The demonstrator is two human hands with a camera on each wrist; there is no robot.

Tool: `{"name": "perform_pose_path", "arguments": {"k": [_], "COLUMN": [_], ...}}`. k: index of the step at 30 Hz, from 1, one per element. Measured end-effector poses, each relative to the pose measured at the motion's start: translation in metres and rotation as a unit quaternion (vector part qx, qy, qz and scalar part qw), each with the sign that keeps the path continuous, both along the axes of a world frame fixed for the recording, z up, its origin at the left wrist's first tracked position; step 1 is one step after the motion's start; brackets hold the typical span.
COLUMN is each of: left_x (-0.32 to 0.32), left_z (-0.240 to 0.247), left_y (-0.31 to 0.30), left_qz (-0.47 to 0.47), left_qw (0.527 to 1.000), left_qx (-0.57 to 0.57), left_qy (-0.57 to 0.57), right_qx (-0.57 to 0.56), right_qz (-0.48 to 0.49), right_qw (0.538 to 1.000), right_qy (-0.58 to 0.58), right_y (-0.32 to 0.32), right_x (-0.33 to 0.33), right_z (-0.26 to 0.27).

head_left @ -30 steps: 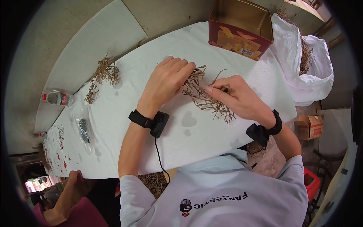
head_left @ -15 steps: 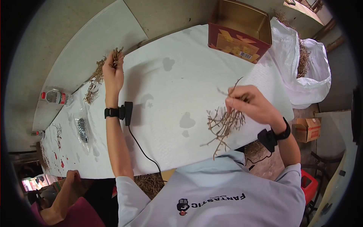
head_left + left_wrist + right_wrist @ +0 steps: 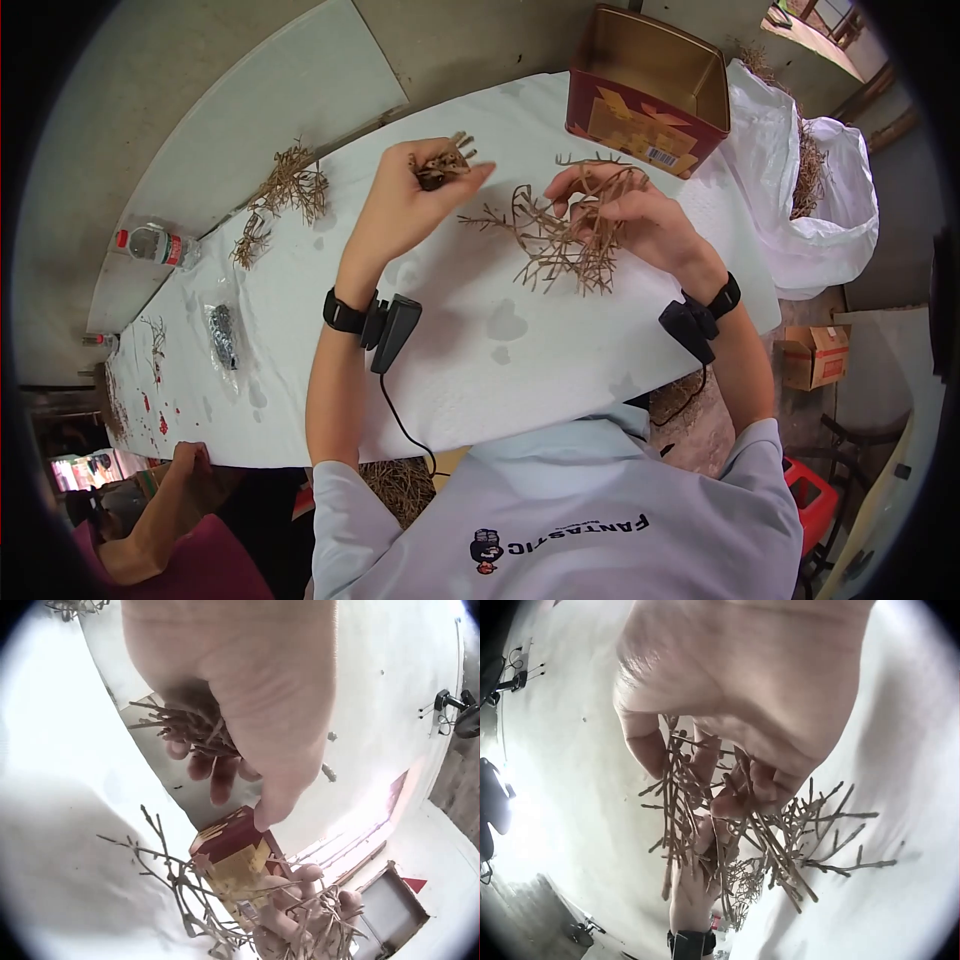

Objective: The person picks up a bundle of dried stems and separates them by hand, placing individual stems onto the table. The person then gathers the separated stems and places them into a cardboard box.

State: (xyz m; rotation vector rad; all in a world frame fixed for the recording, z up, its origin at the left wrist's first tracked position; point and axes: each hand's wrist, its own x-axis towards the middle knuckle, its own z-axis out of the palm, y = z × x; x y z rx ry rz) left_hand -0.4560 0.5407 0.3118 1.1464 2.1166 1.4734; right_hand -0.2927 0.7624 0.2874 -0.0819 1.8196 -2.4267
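Observation:
A bundle of short dry twigs lies in the curled fingers of my left hand, its thumb stretched toward the right. My right hand holds a spread-out clump of branching brown twigs above the white-covered table. In the right wrist view, the fingers of the right hand are bent round the stems, and forked ends stick out below and to the side. The two hands are apart, with the clump's tips between them.
A red and gold tin box stands at the back right beside a white bag of twigs. More twigs, a bottle and a plastic packet lie to the left. Another person's arm is at lower left.
My left hand went out to the twigs at the back left and came partway back, holding a bundle. My right hand has risen slightly, and its clump now spreads toward the left.

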Motion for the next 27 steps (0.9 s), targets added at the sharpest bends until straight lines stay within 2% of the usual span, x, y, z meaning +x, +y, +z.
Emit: {"name": "perform_pose_path", "arguments": {"k": [3, 8, 10, 12, 15, 16, 18, 20, 23, 24, 26, 27], "left_x": [0.003, 0.023, 0.030, 0.046, 0.064, 0.068, 0.073, 0.071, 0.066, 0.064, 0.060, 0.057], "left_z": [-0.002, 0.006, 0.009, 0.016, 0.017, 0.011, 0.000, -0.002, -0.002, -0.002, 0.000, 0.000], "left_y": [0.003, 0.010, 0.011, 0.013, 0.023, 0.029, 0.036, 0.035, 0.031, 0.029, 0.027, 0.026], "left_qz": [-0.023, -0.086, -0.103, -0.117, -0.143, -0.078, 0.052, 0.053, 0.056, 0.058, 0.060, 0.060], "left_qw": [0.998, 0.995, 0.990, 0.988, 0.983, 0.982, 0.950, 0.942, 0.924, 0.958, 0.994, 0.994], "left_qx": [-0.051, 0.043, 0.088, 0.093, 0.103, 0.113, 0.132, 0.114, 0.078, 0.073, 0.063, 0.064], "left_qy": [0.034, 0.016, 0.028, 0.038, 0.057, 0.133, 0.280, 0.310, 0.371, 0.273, 0.068, 0.069], "right_qx": [-0.049, -0.093, -0.145, -0.171, -0.219, -0.219, -0.192, -0.180, 0.033, 0.033, 0.237, 0.336], "right_qz": [-0.005, 0.020, 0.028, 0.033, -0.032, -0.031, -0.061, -0.076, -0.072, -0.072, -0.135, -0.165], "right_qw": [0.999, 0.995, 0.989, 0.985, 0.975, 0.975, 0.979, 0.981, 0.995, 0.995, 0.959, 0.924], "right_qy": [-0.013, -0.026, -0.006, 0.005, -0.011, -0.010, -0.014, -0.016, 0.054, 0.055, 0.071, 0.078], "right_y": [0.007, 0.011, 0.009, 0.005, -0.012, -0.017, -0.028, -0.031, -0.034, -0.032, -0.023, -0.019], "right_x": [0.003, 0.002, 0.001, -0.001, 0.001, 0.002, 0.004, 0.007, 0.010, 0.010, 0.010, 0.010], "right_z": [-0.002, -0.008, -0.010, -0.011, -0.013, -0.013, -0.009, -0.008, -0.007, -0.005, 0.004, 0.006]}}
